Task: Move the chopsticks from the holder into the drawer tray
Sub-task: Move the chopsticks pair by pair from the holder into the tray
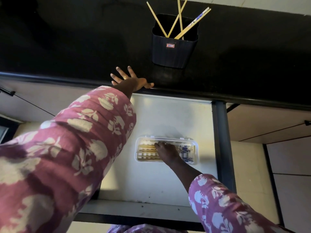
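While the left hand (130, 79) lies flat with fingers spread on the front edge of the black worktop (67, 47), the right hand (166, 152) reaches down into the open drawer (168, 115) and rests on the chopsticks (146, 147) lying in the clear plastic tray (196, 148); whether it pinches one I cannot tell. Several more chopsticks (178, 17) stand tilted in the black holder (174, 51) on the worktop, beyond the left hand.

left hand (130, 79): fingers spread, palm down, arm outstretched | right hand (168, 153): palm down, fingers curled, reaching forward-left
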{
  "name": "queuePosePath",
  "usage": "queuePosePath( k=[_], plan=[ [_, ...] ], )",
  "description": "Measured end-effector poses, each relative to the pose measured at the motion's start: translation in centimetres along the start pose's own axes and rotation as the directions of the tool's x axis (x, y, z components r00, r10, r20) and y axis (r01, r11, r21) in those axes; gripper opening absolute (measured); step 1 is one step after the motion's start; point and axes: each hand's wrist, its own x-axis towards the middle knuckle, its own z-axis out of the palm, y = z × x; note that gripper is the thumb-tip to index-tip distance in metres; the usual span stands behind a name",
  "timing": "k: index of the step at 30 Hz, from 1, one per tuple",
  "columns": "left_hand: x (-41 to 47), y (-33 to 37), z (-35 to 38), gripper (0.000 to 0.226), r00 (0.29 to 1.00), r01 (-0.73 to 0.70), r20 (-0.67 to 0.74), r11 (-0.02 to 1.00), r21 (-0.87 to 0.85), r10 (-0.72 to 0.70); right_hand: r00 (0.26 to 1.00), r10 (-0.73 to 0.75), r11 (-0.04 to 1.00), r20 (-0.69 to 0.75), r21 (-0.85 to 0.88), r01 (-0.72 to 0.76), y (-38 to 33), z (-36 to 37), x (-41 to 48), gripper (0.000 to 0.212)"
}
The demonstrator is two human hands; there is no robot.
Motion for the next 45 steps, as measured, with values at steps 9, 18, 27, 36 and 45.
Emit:
queuePosePath(
  k=[9, 18, 27, 36, 45],
  plan=[
    [0.7, 0.2, 0.3, 0.116, 1.000, 0.021, 0.002, 1.000, 0.015, -0.021, 0.992, -0.021, 1.000, -0.125, 0.013, 0.023, 0.1, -0.1, -0.4, 0.041],
    [0.8, -0.1, 0.4, 0.118, 0.999, 0.034, 0.007, 0.999, -0.023, -0.034, 0.839, -0.391, 0.919, -0.380, -0.213, 0.332, 3.0, -4.1, -1.2, 0.014],
    [0.0, -0.5, 0.7, 0.119, 0.999, -0.017, -0.049, 1.000, -0.015, 0.016, 0.407, -0.191, 0.980, -0.894, -0.147, 0.136, 9.3, -17.5, 3.1, 0.007],
    [0.5, -0.1, 0.0, 0.118, 1.000, 0.005, 0.020, 1.000, -0.025, -0.005, 0.430, 0.669, 0.690, -0.606, 0.722, -0.055, 14.6, -30.0, 9.9, 0.027],
    [0.5, 0.1, 0.0, 0.118, 1.000, 0.017, 0.014, 1.000, 0.002, -0.017, 0.597, 0.802, -0.141, 0.023, 0.978, 0.151, 18.5, -33.6, 16.5, 0.021]
  ],
)
